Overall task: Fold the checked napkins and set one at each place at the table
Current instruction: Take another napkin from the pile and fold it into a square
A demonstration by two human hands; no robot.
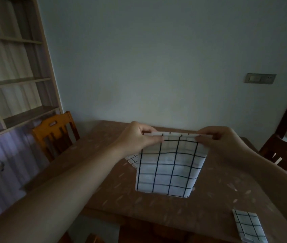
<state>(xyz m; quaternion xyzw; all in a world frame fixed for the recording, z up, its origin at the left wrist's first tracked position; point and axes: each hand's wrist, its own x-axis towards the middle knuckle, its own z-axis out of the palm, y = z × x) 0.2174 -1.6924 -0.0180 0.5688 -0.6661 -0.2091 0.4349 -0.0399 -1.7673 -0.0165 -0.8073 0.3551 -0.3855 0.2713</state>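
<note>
Left hand (135, 137) and right hand (221, 139) pinch checked napkin (169, 167) top corners, hanging mid-table to align fold; folded napkin (247, 225) at table (209, 204) near-right corner.

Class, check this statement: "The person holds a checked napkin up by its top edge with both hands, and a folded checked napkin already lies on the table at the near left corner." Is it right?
Not quite. The folded napkin lies at the near right corner of the table, not the left, as the head view shows. The rest stands: the left hand and right hand pinch the top edge of the held checked napkin.
</note>
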